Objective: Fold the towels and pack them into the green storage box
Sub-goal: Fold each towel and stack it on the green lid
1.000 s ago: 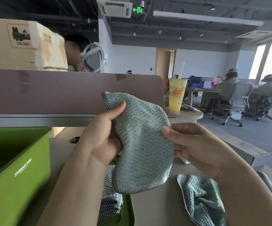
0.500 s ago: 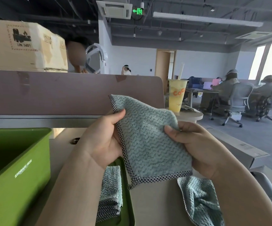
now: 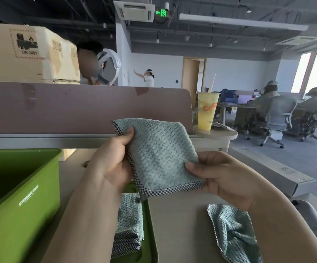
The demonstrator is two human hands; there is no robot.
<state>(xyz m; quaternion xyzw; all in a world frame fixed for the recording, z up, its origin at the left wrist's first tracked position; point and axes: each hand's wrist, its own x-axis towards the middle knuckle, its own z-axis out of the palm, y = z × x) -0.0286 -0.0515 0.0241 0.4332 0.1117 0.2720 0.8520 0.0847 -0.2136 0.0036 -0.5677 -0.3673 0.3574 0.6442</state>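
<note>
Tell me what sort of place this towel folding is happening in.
Most likely an open-plan office: a desk divider panel stands behind the held towel, wheeled office chairs stand beyond it, and a green exit sign hangs overhead.

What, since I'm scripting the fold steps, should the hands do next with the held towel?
Probably fold it in half once more: the left hand and right hand pinch the towel in the air as a square, which looks wider than the folded stack lying below it.
</note>
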